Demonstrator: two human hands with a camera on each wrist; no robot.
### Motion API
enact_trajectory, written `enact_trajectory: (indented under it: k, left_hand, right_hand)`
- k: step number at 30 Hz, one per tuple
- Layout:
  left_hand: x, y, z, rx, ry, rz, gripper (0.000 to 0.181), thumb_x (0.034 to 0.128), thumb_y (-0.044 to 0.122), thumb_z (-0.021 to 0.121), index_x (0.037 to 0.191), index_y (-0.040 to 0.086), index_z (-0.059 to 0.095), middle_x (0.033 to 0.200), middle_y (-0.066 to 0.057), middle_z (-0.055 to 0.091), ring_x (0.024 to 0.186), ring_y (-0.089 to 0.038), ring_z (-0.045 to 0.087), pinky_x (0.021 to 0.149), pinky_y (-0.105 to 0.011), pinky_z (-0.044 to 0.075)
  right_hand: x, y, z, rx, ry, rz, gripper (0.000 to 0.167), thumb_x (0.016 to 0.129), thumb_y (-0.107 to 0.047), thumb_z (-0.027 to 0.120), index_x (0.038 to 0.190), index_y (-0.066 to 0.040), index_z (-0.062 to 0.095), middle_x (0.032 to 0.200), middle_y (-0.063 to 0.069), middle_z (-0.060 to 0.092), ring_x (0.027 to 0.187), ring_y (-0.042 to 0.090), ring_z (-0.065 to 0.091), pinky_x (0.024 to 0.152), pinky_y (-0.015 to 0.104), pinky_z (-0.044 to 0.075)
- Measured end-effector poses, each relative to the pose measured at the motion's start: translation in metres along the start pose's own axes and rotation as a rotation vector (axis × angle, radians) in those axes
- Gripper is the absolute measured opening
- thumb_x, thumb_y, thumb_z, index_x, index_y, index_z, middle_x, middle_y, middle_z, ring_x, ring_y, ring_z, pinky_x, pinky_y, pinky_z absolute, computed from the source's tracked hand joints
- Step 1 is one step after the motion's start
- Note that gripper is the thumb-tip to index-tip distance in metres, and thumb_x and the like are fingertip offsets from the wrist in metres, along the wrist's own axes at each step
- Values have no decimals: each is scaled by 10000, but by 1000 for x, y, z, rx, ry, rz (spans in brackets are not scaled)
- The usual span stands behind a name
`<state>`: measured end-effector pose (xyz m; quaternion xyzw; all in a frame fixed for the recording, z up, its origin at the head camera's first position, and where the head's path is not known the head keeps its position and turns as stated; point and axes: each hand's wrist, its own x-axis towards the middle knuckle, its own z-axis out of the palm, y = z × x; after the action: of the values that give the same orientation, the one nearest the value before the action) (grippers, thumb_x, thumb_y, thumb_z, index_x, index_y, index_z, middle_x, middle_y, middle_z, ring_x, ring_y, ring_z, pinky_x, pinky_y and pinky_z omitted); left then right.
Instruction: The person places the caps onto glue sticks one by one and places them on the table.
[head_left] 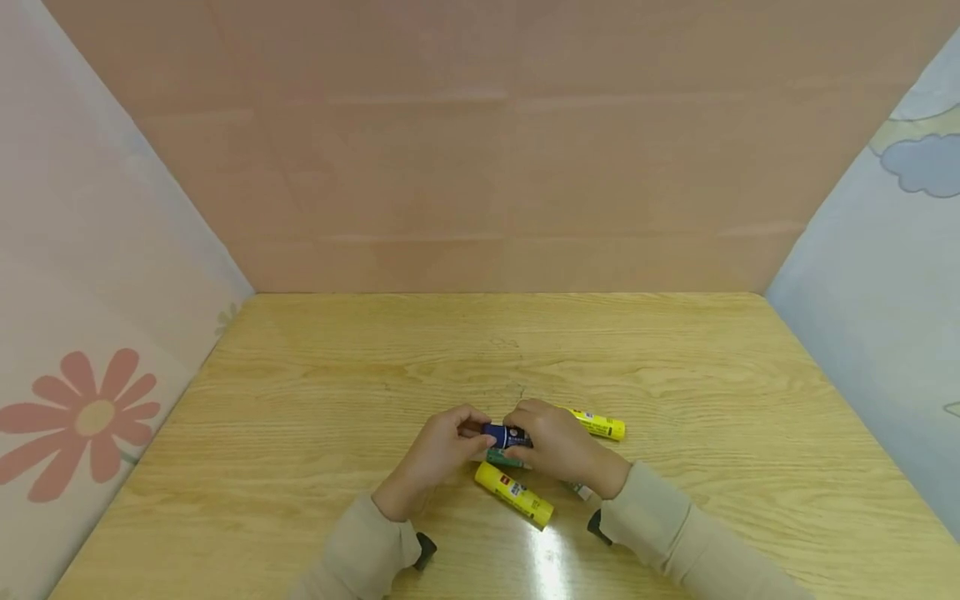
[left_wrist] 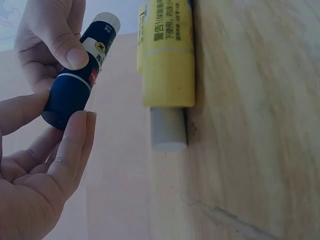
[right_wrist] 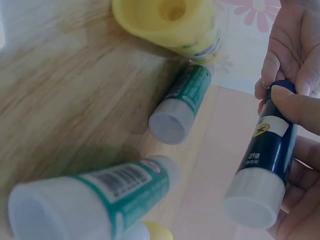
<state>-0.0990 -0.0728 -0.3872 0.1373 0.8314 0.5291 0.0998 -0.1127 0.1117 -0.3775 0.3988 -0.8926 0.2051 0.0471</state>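
Note:
Above the table, both hands hold a dark blue glue stick (head_left: 507, 436) with a white base. The left hand (head_left: 442, 446) pinches its blue cap end between thumb and fingertips. Around the labelled body are the thumb and fingers of the right hand (head_left: 558, 440). In the right wrist view, the glue stick (right_wrist: 267, 142) points its white base toward the camera, and its cap appears to be on. Just beneath the hands lies a green glue stick (head_left: 510, 459), partly covered.
One yellow glue stick (head_left: 513, 495) lies in front of the hands, another yellow glue stick (head_left: 603, 425) behind the right hand. A second green-and-white glue stick (right_wrist: 100, 200) rests near the right wrist. Walls stand at the back and both sides of the wooden table (head_left: 300, 375).

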Motion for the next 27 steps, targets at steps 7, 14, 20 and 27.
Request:
enact_trajectory:
  k: [7, 14, 20, 27]
  left_hand:
    - [-1, 0, 1, -25, 31, -10, 202, 814, 118, 600, 963, -15, 573, 881, -83, 587, 786, -171, 555, 648, -242, 483]
    - [-1, -2, 0, -111, 60, -70, 242, 833, 137, 579, 1031, 1, 551, 958, -90, 560, 837, -178, 535, 685, -265, 474]
    - [-7, -4, -5, -110, 83, -61, 235, 844, 126, 556, 1023, -26, 542, 994, -133, 545, 865, -198, 519, 723, -297, 463]
    - [-15, -5, -7, -50, 114, 15, 217, 842, 126, 563, 997, -25, 557, 993, -135, 558, 886, -214, 527, 757, -313, 456]
  right_hand:
    - [4, 3, -1, 31, -39, 29, 271, 731, -166, 693, 945, -30, 598, 872, 34, 569, 747, 105, 515, 603, 206, 455]
    - [8, 9, -7, 21, -90, 53, 264, 741, -187, 681, 941, -35, 603, 868, 23, 583, 723, 88, 514, 569, 186, 436]
    - [8, 19, -11, 24, -128, 101, 235, 737, -210, 684, 896, -60, 597, 818, -25, 560, 652, 60, 477, 539, 185, 416]
    - [11, 22, -10, -6, -153, 88, 221, 737, -210, 685, 884, -68, 599, 809, -22, 568, 652, 68, 482, 540, 192, 417]
